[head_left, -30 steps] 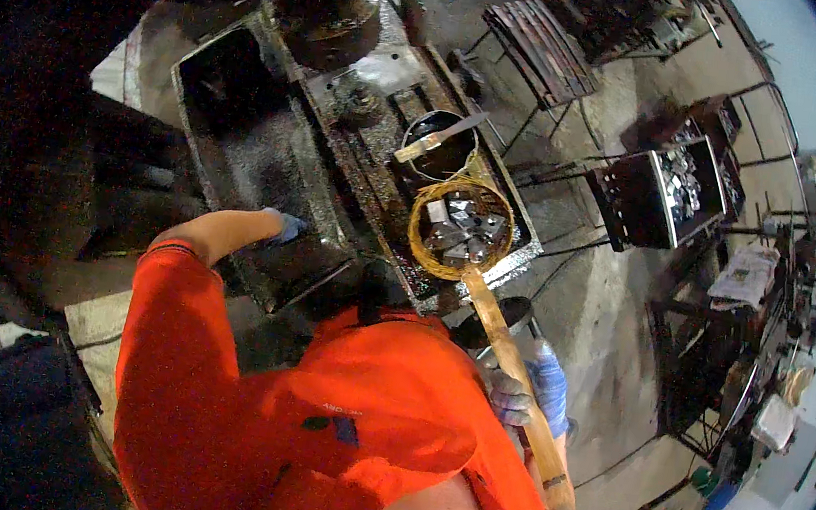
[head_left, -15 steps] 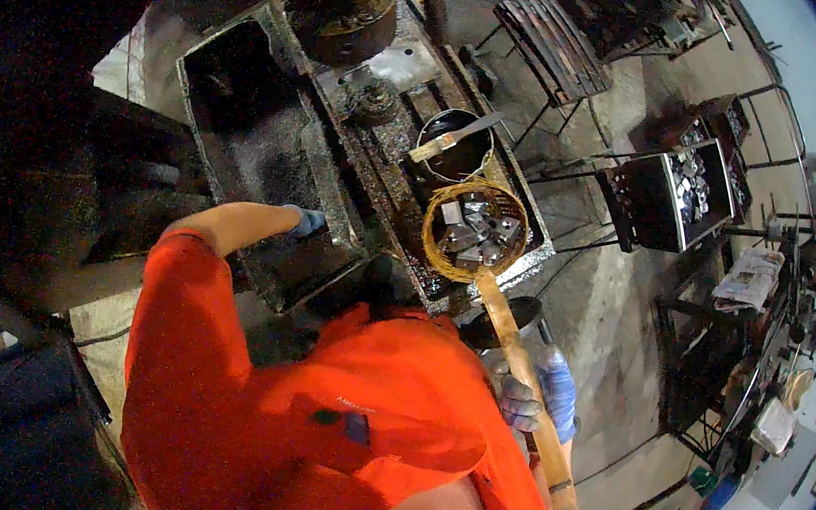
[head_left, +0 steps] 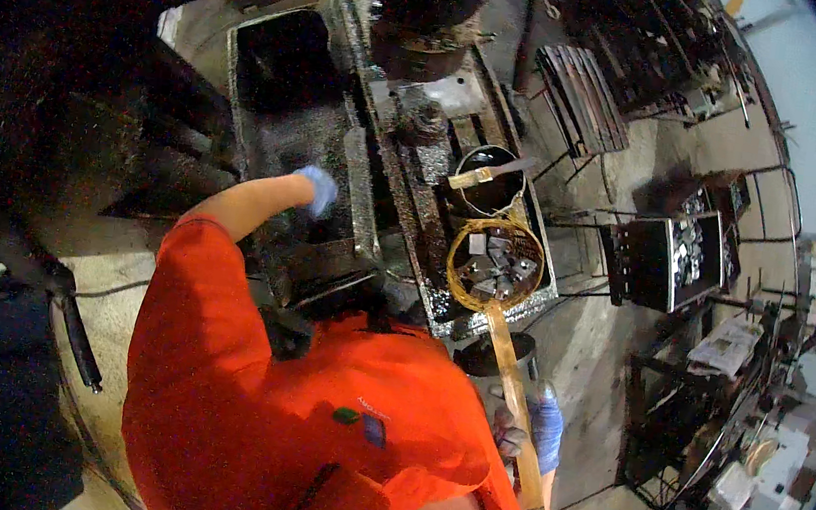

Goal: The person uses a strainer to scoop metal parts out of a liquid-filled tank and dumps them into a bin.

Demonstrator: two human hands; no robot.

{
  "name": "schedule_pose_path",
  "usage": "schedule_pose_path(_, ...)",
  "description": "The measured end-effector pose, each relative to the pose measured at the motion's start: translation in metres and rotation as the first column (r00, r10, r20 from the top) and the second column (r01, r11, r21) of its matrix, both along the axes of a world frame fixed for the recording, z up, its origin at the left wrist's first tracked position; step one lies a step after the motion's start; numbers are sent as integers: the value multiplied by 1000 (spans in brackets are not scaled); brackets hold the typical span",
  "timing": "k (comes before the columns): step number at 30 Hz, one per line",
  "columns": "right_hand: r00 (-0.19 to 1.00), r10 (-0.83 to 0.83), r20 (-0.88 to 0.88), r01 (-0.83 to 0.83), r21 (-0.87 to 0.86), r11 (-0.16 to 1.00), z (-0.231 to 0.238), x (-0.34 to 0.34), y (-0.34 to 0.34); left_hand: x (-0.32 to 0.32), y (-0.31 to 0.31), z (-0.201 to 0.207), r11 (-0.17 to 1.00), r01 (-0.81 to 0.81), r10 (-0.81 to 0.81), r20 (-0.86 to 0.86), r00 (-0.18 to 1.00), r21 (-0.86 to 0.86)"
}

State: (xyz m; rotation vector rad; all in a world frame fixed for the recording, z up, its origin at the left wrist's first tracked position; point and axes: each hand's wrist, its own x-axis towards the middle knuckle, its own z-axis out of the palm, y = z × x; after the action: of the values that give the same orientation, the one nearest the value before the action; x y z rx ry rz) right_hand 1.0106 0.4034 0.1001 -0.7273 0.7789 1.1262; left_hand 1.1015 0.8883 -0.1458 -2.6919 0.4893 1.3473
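Observation:
My right hand (head_left: 511, 435), in a pale glove with a blue cuff, is closed round the long wooden handle of a basket scoop (head_left: 509, 355). The scoop's round yellow woven basket (head_left: 453, 278) holds several small blocky metal pieces (head_left: 493, 265) and rests over the near end of a grimy bench. My left hand (head_left: 317, 190), gloved in blue, hovers over a long dark metal trough (head_left: 365, 205) to the left of the bench. Its fingers are blurred, and I cannot make out anything in them.
Just beyond the basket, a wooden-handled flat tool (head_left: 482, 175) lies across a dark round pot (head_left: 490, 199). A dark bucket (head_left: 495, 354) is below the bench end. To the right stand a metal tray of grey pieces (head_left: 694, 262), a slatted stand (head_left: 582, 99) and a rack with papers (head_left: 725, 344).
My left hand has moved farther out over the trough, away from its near end. The whole view has shifted; my right hand keeps its hold on the scoop's handle.

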Motion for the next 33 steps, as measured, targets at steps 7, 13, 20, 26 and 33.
schedule_pose_path(7, 971, 214, 105, -175, -297, 939, -9, 6, -18, -45, -40, 121, 774, -434, 612, 369, 699, -461)
schedule_pose_path(13, 961, 255, 108, -206, -337, 919, -12, 7, -22, -155, -66, 181, 845, -331, 525, 542, 656, -419)
schedule_pose_path(20, 949, 310, 64, -281, -281, 918, -5, 14, -4, -222, -108, 154, -58, -716, 820, -442, 364, -696)
schedule_pose_path(26, 952, 300, 67, -274, -252, 928, -11, 14, -10, -250, -133, 58, -890, -422, 321, -897, -305, -175)
schedule_pose_path(33, 938, 331, 104, -252, -453, 855, -39, 10, -35, -216, -167, 11, -984, -7, 165, -888, -429, -179)
